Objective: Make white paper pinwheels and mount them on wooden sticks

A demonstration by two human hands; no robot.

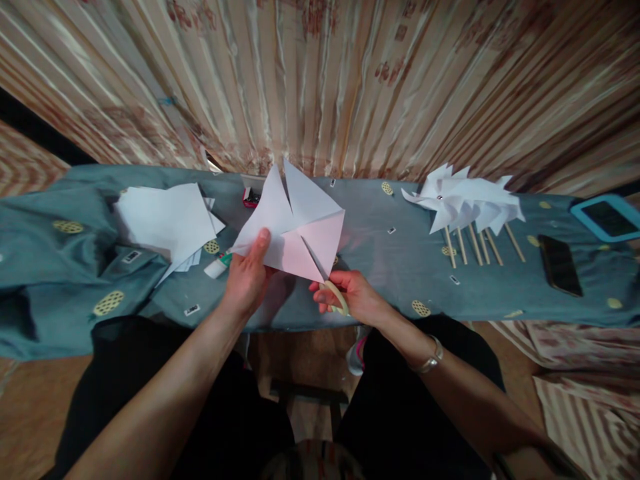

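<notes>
My left hand [250,272] grips a white sheet of paper [285,223] by its left side, thumb on top and fingers beneath. Slits run into the sheet from its top edge, its right side and its lower corner. In my right hand [355,293] is a pair of scissors [336,297] with pale yellow handles, fingers closed around the loops. The scissors meet the paper at its lower right corner; their blades are mostly hidden there. Under the sheet's left edge lies a glue tube [218,268] with a green end, close to my left hand.
White paper sheets [165,220] are piled at the left on the teal tablecloth [380,287]. A small red box [251,197] stands behind the held paper. Several paper pinwheels [465,200] on sticks, a dark phone [560,265] and a blue-framed tablet [607,217] lie at the right. A curtain [320,87] hangs behind.
</notes>
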